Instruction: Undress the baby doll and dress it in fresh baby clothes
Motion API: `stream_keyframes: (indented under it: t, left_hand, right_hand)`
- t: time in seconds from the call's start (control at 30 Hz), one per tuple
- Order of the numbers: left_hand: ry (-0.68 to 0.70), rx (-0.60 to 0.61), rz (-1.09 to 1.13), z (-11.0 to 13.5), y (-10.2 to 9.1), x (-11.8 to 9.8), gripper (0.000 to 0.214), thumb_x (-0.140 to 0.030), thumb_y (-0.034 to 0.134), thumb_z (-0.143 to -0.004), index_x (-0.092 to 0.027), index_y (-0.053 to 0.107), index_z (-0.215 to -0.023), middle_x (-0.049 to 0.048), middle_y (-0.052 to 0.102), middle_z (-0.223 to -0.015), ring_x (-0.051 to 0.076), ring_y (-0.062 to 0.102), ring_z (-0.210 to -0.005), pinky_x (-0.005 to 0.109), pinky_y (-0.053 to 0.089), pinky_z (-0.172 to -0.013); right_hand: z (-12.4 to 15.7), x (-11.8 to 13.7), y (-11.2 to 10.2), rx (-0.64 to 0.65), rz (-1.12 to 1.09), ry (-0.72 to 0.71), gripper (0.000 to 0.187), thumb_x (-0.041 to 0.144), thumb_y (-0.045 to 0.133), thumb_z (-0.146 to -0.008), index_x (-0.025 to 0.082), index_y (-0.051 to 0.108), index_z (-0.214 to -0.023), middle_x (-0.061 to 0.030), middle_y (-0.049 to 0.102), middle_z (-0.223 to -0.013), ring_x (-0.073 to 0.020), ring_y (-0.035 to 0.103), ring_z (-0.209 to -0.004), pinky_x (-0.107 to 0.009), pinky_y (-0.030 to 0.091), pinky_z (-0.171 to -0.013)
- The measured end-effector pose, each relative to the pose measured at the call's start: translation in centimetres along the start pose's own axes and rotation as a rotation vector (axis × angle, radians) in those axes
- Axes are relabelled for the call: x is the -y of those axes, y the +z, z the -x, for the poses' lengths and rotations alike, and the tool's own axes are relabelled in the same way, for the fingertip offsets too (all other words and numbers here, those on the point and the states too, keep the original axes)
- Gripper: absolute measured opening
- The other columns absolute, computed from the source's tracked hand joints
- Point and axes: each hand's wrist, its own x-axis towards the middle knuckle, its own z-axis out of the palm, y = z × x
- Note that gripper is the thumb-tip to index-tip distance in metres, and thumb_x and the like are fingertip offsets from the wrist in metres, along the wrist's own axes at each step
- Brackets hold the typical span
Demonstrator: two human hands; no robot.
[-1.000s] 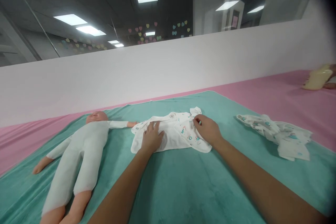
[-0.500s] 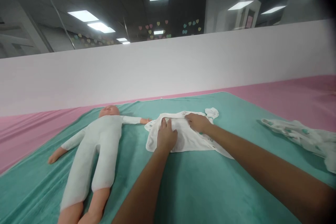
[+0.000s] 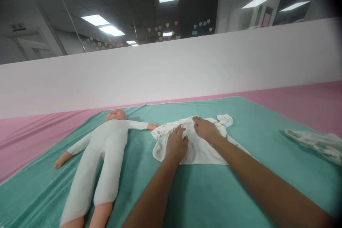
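Garment [image 3: 199, 155] centre: hidden beneath left hand [image 3: 176, 145] and right hand [image 3: 205, 129]. Print: too small to read. Right of grip, cloth [image 3: 314, 146]: cut off by frame edge. Feet of doll [image 3: 108, 149], left of grip: cut off by lower edge.

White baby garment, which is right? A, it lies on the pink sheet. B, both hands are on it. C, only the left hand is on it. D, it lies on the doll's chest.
B. The left hand and right hand both rest on the white baby garment.

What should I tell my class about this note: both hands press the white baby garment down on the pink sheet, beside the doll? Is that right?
Not quite: the white baby garment lies on the teal blanket, not the pink sheet, as the head view shows. The rest stands: the left hand and right hand press it, beside the doll.
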Motion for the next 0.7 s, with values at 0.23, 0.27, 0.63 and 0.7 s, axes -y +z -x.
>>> stream_keyframes:
  t: [0.23, 0.27, 0.63, 0.7]
  left_hand:
    - [-0.048, 0.070, -0.117, -0.2, 0.6, 0.2, 0.056, -0.026, 0.043, -0.082, -0.016, 0.036, -0.137, 0.0081, 0.013, -0.152, 0.022, 0.013, -0.140, 0.037, 0.019, -0.112]
    - [-0.044, 0.090, -0.151, -0.2, 0.7, 0.3, 0.056, -0.027, 0.042, -0.083, -0.016, 0.035, -0.137, 0.0083, 0.011, -0.153, 0.023, 0.009, -0.140, 0.039, 0.017, -0.113]
    - [0.009, 0.227, -0.314, -0.2, 0.7, 0.0, 0.043, -0.045, 0.026, -0.091, -0.036, 0.043, -0.129, -0.0005, 0.028, -0.149, 0.024, 0.013, -0.139, 0.059, 0.005, -0.108]
    - [0.013, 0.235, -0.324, -0.2, 0.7, 0.1, 0.043, -0.045, 0.025, -0.091, -0.036, 0.043, -0.129, -0.0003, 0.028, -0.148, 0.024, 0.013, -0.139, 0.059, 0.004, -0.108]
  right_hand:
    - [0.0, -0.3, 0.1, -0.011, -0.086, -0.041, 0.049, 0.033, 0.029, -0.090, 0.021, 0.037, -0.137, -0.0096, 0.030, -0.147, -0.0316, 0.050, -0.111, -0.047, 0.040, -0.088]
    - [0.0, -0.5, 0.1, -0.007, -0.111, -0.058, 0.047, 0.034, 0.030, -0.089, 0.022, 0.043, -0.133, -0.0086, 0.033, -0.146, -0.0310, 0.050, -0.111, -0.046, 0.039, -0.089]
    - [1.2, -2.8, -1.4, -0.003, -0.451, -0.148, 0.024, 0.032, 0.043, -0.085, 0.022, 0.065, -0.083, -0.0021, 0.064, -0.095, -0.0170, 0.057, -0.087, -0.029, 0.043, -0.079]
    - [1.3, -3.0, -1.8, 0.037, -0.499, -0.187, 0.017, 0.022, 0.049, -0.079, 0.022, 0.066, -0.079, -0.0002, 0.064, -0.095, -0.0161, 0.057, -0.089, -0.028, 0.042, -0.082]
